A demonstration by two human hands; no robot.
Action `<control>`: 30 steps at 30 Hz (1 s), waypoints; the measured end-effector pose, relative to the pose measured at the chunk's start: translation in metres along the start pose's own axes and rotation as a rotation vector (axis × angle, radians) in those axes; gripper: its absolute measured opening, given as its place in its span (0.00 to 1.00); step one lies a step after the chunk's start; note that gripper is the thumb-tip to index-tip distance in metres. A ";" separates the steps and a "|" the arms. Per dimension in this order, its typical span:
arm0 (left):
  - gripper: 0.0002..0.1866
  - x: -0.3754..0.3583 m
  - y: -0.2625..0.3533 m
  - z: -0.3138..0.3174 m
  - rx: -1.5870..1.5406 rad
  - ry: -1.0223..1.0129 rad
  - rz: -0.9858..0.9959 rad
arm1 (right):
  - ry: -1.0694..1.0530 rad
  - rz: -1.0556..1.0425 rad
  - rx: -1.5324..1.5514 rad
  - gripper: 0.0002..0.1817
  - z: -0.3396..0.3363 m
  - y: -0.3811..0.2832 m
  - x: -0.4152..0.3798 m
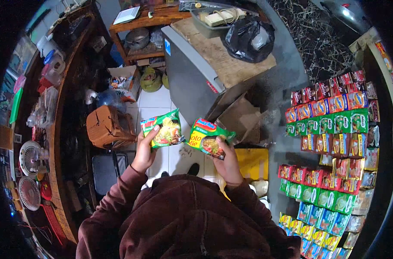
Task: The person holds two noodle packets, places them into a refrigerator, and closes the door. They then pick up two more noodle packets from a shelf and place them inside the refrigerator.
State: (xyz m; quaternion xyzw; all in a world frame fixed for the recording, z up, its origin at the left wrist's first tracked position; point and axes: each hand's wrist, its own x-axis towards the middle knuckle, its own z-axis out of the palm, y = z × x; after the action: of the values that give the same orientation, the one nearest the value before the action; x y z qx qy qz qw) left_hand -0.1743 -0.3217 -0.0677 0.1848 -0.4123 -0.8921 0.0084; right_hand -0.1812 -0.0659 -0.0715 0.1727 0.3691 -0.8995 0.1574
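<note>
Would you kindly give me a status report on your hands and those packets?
Left hand gripping one green noodle packet. Right hand gripping green-and-yellow Indomie noodle packet. Both packets held above white tiled floor, nothing visibly obstructing either hand.

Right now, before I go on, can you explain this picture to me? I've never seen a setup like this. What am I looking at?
There's no machine here, just a person's two bare hands. The single picture comes from a camera worn on the head, looking forward and down, so the brown sleeves and jacket fill the bottom. The left hand holds a green Indomie packet; the right hand holds an Indomie packet marked "Soto Mie". Beyond them stands a grey cabinet, with a black plastic bag and a plastic bin on its top. Rows of colourful sachets line the right side, and white tiled floor shows below.
</note>
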 end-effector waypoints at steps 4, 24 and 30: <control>0.16 0.012 0.004 0.013 0.016 0.081 0.036 | -0.187 -0.366 -0.684 0.18 -0.022 -0.012 0.031; 0.17 0.091 0.153 -0.127 -0.122 0.330 0.211 | -0.142 0.246 -0.196 0.17 0.187 0.078 0.179; 0.17 0.125 0.210 -0.161 0.026 0.355 0.248 | -0.257 -0.077 -0.474 0.16 0.209 0.107 0.227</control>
State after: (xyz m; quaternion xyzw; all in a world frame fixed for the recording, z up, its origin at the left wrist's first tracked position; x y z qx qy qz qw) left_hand -0.2651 -0.5997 -0.0479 0.2871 -0.4353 -0.8322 0.1883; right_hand -0.3807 -0.3240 -0.0937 0.0014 0.5527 -0.8079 0.2044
